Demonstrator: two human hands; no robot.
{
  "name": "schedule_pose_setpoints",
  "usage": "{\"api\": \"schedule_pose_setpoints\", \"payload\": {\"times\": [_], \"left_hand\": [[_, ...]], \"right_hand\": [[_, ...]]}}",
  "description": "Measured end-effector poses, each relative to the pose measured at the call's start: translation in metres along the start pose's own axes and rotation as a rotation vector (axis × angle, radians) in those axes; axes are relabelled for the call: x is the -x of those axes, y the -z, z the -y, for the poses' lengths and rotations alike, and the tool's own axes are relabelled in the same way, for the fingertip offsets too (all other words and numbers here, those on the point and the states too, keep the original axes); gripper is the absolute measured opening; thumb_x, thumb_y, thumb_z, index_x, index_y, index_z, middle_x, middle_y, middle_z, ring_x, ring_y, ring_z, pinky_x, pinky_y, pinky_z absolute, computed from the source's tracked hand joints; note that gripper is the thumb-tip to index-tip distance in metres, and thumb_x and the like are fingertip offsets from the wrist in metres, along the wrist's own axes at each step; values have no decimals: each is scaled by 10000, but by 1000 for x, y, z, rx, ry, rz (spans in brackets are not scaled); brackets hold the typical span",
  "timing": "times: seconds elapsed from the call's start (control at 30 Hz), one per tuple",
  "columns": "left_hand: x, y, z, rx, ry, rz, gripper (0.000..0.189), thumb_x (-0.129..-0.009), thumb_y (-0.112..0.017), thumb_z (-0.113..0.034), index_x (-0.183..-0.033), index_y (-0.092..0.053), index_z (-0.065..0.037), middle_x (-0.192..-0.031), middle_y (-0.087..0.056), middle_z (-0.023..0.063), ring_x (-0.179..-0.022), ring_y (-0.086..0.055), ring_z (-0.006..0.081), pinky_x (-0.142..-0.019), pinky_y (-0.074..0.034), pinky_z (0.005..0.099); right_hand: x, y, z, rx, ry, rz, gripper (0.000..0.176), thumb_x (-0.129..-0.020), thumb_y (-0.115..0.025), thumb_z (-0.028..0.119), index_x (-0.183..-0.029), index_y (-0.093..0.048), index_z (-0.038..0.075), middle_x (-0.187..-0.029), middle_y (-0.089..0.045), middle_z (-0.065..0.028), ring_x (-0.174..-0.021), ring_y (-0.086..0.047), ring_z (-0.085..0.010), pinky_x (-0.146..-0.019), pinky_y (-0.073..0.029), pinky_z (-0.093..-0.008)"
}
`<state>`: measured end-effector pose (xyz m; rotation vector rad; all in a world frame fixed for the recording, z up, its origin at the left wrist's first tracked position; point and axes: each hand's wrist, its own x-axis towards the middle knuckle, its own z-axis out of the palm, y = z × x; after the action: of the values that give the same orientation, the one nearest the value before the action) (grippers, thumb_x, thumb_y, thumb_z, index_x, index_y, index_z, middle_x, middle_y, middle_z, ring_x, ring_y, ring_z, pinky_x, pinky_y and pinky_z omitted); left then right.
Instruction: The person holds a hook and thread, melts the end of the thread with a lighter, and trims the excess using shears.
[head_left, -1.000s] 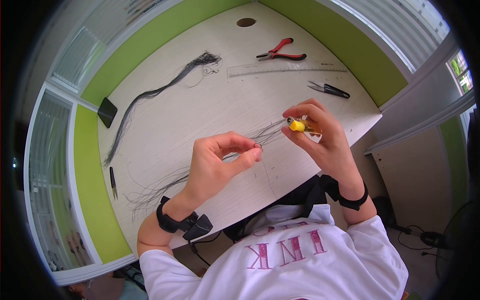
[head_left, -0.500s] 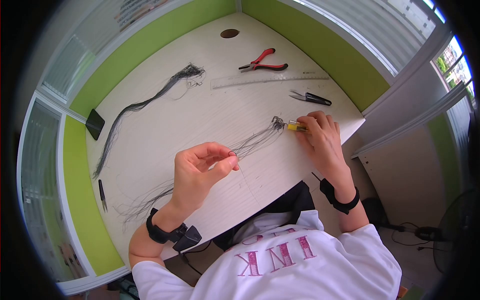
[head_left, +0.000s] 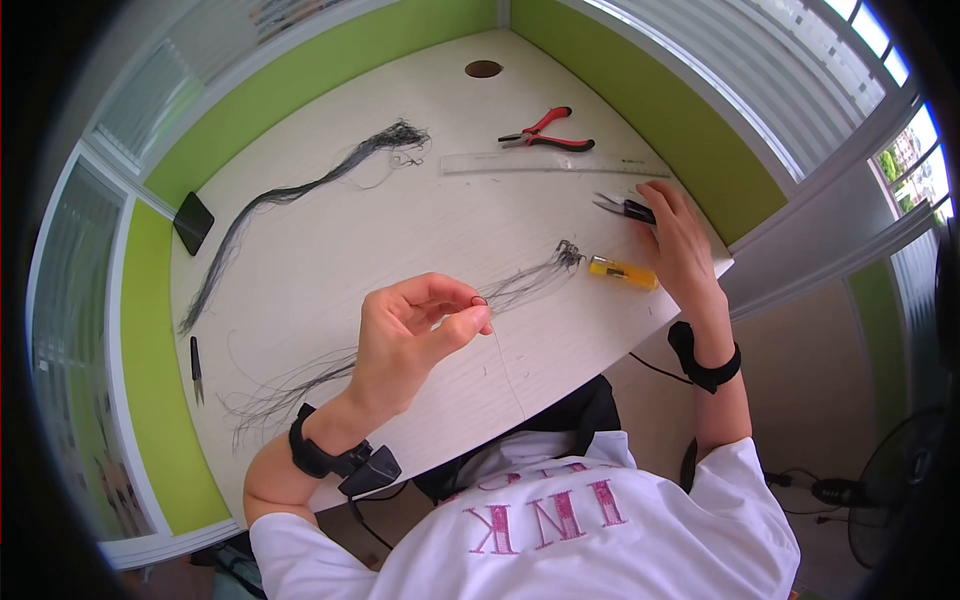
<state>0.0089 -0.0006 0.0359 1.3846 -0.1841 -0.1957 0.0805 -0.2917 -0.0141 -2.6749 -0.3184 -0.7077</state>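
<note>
My left hand [head_left: 415, 330] is raised over the white desk [head_left: 330, 240], pinching a thin dark strand with a small loop at its end [head_left: 479, 301] between thumb and fingers. A bundle of dark strands [head_left: 520, 285] fans out on the desk under it. A yellow lighter [head_left: 622, 272] lies on the desk beside that bundle. My right hand [head_left: 678, 240] rests over the black thread snips [head_left: 620, 208] near the desk's right edge; its fingers cover the handles, and whether they grip them I cannot tell.
Red-handled pliers [head_left: 548, 133] and a clear ruler [head_left: 550, 163] lie at the back. A long dark strand bundle [head_left: 290, 195] crosses the left side, next to a black phone [head_left: 193, 222]. A small dark tool [head_left: 196, 367] lies near the left edge. Green partitions surround the desk.
My right hand set the yellow lighter down on the desk and moved back to the black snips. My left hand kept pinching the strand.
</note>
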Motion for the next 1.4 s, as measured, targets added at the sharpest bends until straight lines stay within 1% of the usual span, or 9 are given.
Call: {"api": "schedule_pose_setpoints", "payload": {"times": [0.1,0.17,0.3,0.4,0.47,0.53,0.63,0.93,1.4], "left_hand": [[0,1,-1,8,-1,2,62,-782,-596,-38,-827,-603,6,-777,-594,65,-715,-553,123,-693,-459,277],[-1,0,-2,12,8,-14,59,-785,-595,-39,-826,-602,3,-781,-595,65,-724,-554,122,-702,-458,279],[-2,-2,-3,99,82,-41,46,-790,-591,-38,-824,-604,-12,-786,-597,56,-750,-546,117,-734,-445,285],[-4,1,-2,108,88,-27,45,-790,-590,-43,-827,-611,-29,-835,-601,56,-812,-535,116,-779,-425,293],[-4,2,1,94,85,-10,49,-789,-590,-45,-829,-616,-39,-880,-604,61,-858,-529,117,-804,-414,295],[-4,2,2,112,35,25,58,-791,-584,-51,-834,-623,-50,-1008,-586,77,-943,-505,122,-858,-386,291],[-5,3,7,222,-26,37,60,-807,-614,-27,-862,-627,-8,-1058,-581,88,-964,-525,116,-849,-410,255],[-1,2,3,356,82,92,79,-825,-544,-50,-851,-610,-16,-1101,-551,103,-946,-561,164,-887,-443,350],[-2,5,6,396,72,141,70,-801,-571,-7,-857,-610,10,-1054,-549,97,-962,-541,150,-887,-436,301]], "right_hand": [[-6,-5,-10,139,94,97,282,-805,-610,84,-1068,-561,-4,-1069,-550,-124,-1006,-519,-295,-837,-427,-384],[-6,-2,-8,121,-41,246,285,-812,-595,59,-1082,-545,-16,-1055,-535,-144,-1004,-514,-299,-839,-429,-379],[-3,-2,-2,99,-47,199,255,-880,-543,86,-1104,-507,-31,-1006,-522,-161,-887,-550,-307,-796,-441,-365],[2,22,35,-220,-121,92,248,-907,-526,89,-1114,-486,-41,-975,-518,-99,-817,-538,-202,-747,-437,-300],[13,37,71,-975,-293,206,230,-911,-539,90,-1091,-495,-46,-971,-496,-78,-793,-519,-129,-705,-414,-226],[27,40,103,-1315,-328,298,253,-938,-517,152,-1116,-496,-26,-910,-492,-21,-772,-450,-49,-661,-372,-188],[40,23,115,-1272,-176,339,311,-951,-494,261,-1088,-521,-16,-772,-504,23,-669,-403,-42,-587,-341,-194],[41,2,138,-1121,-119,204,206,-904,-580,204,-920,-546,2,-586,-487,-6,-521,-403,-71,-480,-336,-216],[35,7,139,-1024,-36,207,224,-870,-628,225,-885,-586,5,-591,-550,-59,-479,-501,-130,-462,-391,-247]]}}
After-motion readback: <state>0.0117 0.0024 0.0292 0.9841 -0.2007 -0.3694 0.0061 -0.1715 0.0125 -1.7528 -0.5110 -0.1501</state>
